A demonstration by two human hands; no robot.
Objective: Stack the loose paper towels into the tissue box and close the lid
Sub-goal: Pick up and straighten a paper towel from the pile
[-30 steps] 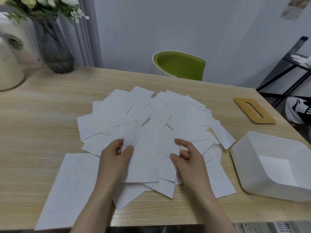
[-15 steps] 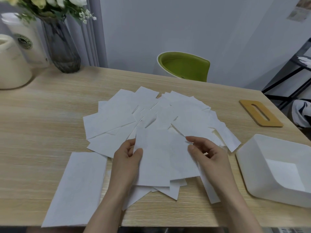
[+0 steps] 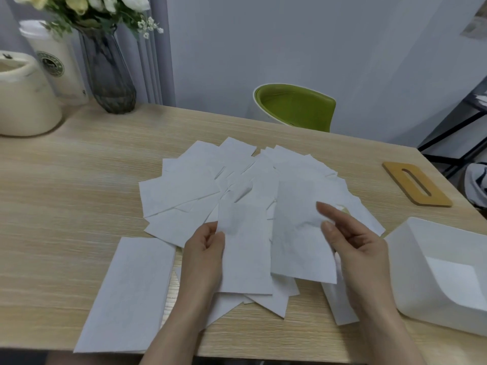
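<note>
I observe a spread of loose white paper towels fanned across the middle of the pale wood-grain worktop, overlapping one another. My left hand pinches the left edge of one towel sheet, thumb on top, fingers curled beneath. My right hand holds a second towel sheet raised off the pile; thumb and forefinger lie on its upper face, partly curled (the fingers under the sheet are hidden, so I cannot tell how they sit). One larger white sheet lies flat at the near left edge of the worktop, apart from the fan. The open white plastic tissue box stands at the right, near my right hand, with a sheet lying in its bottom. Its tan wooden lid with a slot lies flat further back on the right, well apart from the box.
</note>
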